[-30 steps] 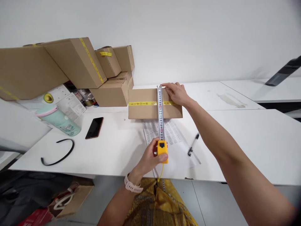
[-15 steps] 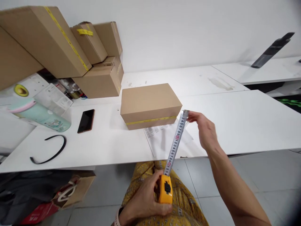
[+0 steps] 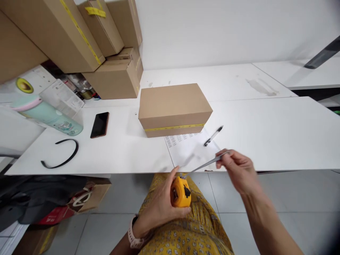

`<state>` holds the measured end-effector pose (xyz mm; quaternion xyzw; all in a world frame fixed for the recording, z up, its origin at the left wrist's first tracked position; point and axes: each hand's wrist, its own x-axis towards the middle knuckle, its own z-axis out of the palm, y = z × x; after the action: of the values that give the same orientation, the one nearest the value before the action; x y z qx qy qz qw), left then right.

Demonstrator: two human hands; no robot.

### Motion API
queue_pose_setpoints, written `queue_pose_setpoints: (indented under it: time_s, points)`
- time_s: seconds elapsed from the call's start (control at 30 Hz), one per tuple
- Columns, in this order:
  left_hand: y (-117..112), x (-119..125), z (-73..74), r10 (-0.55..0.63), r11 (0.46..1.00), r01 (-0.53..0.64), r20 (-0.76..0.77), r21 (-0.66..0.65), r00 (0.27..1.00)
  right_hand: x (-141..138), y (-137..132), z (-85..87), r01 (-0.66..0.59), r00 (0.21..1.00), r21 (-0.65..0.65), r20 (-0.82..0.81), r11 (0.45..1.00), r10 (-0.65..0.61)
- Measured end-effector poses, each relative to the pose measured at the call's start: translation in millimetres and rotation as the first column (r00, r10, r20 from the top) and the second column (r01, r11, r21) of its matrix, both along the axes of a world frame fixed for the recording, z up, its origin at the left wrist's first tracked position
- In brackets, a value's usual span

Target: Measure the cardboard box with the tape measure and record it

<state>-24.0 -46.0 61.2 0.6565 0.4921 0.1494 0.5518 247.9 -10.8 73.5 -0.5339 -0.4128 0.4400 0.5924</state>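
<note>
My left hand (image 3: 166, 202) is wrapped round the yellow case of a tape measure (image 3: 181, 193), just in front of the table's edge. From the case a short length of silver blade slants up to the right. Its free end is pinched between the thumb and fingers of my right hand (image 3: 236, 168), slightly blurred. Beyond my hands a brown cardboard box (image 3: 175, 106) with a yellow tape strip along its side sits on the white table (image 3: 265, 138). A printed sheet (image 3: 183, 152) lies partly under the box, and a pen (image 3: 214, 135) rests at the sheet's right side.
On the left are a phone (image 3: 100, 124), a black headband-like strip (image 3: 77, 148) and a mint-green tumbler (image 3: 53, 115). Several cardboard boxes (image 3: 111, 79) are stacked behind them. A dark upright object (image 3: 322, 53) stands far right. Below the table sits a paper bag (image 3: 92, 194).
My right hand has come down and nearer from the box's corner, bringing the blade end with it. Less blade now shows, and it is turned edge-on. The pen has come into sight.
</note>
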Motion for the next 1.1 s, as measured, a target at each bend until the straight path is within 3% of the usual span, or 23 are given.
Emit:
queue_pose_setpoints:
  time_s: [0.13, 0.23, 0.3, 0.33, 0.37, 0.4, 0.43, 0.47, 0.53, 0.6, 0.67, 0.73, 0.77, 0.83, 0.9, 0.93, 1.03, 1.1]
  points:
    - [6.0, -1.2, 4.3, 0.030, 0.996, -0.037, 0.089, 0.082, 0.996, -52.5, -11.9, -20.2, -0.273, 0.962, -0.046, 0.013, 0.961, 0.274]
    - [15.7, -2.9, 9.2, 0.044, 0.986, -0.060, 0.109, 0.154, 0.993, -59.8, -8.3, -22.1, -0.359, 0.927, -0.070, 0.089, 0.931, 0.364]
    - [26.6, -6.9, 11.6, 0.091, 0.965, -0.103, 0.063, 0.239, 0.994, -39.6, 4.9, -18.9, -0.278, 0.917, -0.109, 0.267, 0.954, 0.297]
    - [33.5, -9.7, 12.2, 0.129, 0.943, -0.130, 0.024, 0.306, 0.991, -24.0, 15.1, -17.2, -0.169, 0.896, -0.128, 0.393, 0.977, 0.206]
    - [41.3, -12.8, 12.5, 0.179, 0.909, -0.156, -0.025, 0.386, 0.984, -6.6, 27.3, -15.9, 0.021, 0.845, -0.121, 0.533, 0.992, 0.047]
    - [49.9, -16.1, 12.4, 0.235, 0.865, -0.170, -0.082, 0.471, 0.968, 10.9, 40.9, -15.3, 0.208, 0.747, -0.120, 0.660, 0.971, -0.078]
    - [59.0, -19.1, 11.9, 0.293, 0.816, -0.169, -0.143, 0.554, 0.946, 26.8, 55.3, -15.7, 0.338, 0.629, -0.126, 0.767, 0.933, -0.125]
    - [68.2, -21.8, 11.2, 0.342, 0.768, -0.149, -0.204, 0.623, 0.917, 40.1, 69.5, -17.1, 0.421, 0.523, -0.134, 0.844, 0.897, -0.119]
    - [85.6, -25.5, 9.3, 0.409, 0.700, -0.076, -0.311, 0.710, 0.858, 56.6, 94.6, -22.2, 0.464, 0.404, -0.210, 0.915, 0.860, 0.005]
    - [99.8, -27.6, 7.2, 0.420, 0.680, 0.002, -0.392, 0.733, 0.818, 61.8, 111.9, -28.8, 0.428, 0.347, -0.283, 0.928, 0.858, 0.132]
    - [109.9, -29.3, 5.1, 0.399, 0.695, 0.058, -0.452, 0.716, 0.798, 62.4, 119.6, -34.3, 0.373, 0.321, -0.317, 0.926, 0.872, 0.199]
    - [116.1, -31.9, 3.0, 0.371, 0.714, 0.099, -0.495, 0.693, 0.785, 64.4, 118.0, -36.8, 0.331, 0.358, -0.321, 0.913, 0.887, 0.197]
    - [117.6, -33.4, 1.9, 0.357, 0.717, 0.120, -0.511, 0.686, 0.782, 66.7, 113.7, -36.5, 0.320, 0.420, -0.308, 0.894, 0.896, 0.158]
    - [117.3, -35.3, -0.5, 0.340, 0.702, 0.159, -0.522, 0.694, 0.782, 72.5, 98.6, -32.5, 0.284, 0.641, -0.264, 0.767, 0.922, 0.022]
    - [111.3, -32.2, -3.7, 0.359, 0.645, 0.162, -0.483, 0.747, 0.798, 76.9, 76.8, -24.9, 0.205, 0.868, -0.201, 0.490, 0.958, -0.082]
    - [106.1, -27.7, -5.8, 0.364, 0.604, 0.152, -0.440, 0.782, 0.821, 77.2, 64.7, -20.3, 0.146, 0.936, -0.165, 0.343, 0.975, -0.082]
    - [85.2, -1.6, -15.3, 0.210, 0.513, 0.158, -0.301, 0.844, 0.930, 66.3, 33.3, -8.3, -0.027, 0.988, -0.101, 0.149, 0.995, 0.042]
    - [72.9, 21.1, -24.2, 0.016, 0.522, 0.245, -0.297, 0.817, 0.955, 48.8, 23.0, -4.4, -0.143, 0.975, -0.090, 0.156, 0.986, 0.155]
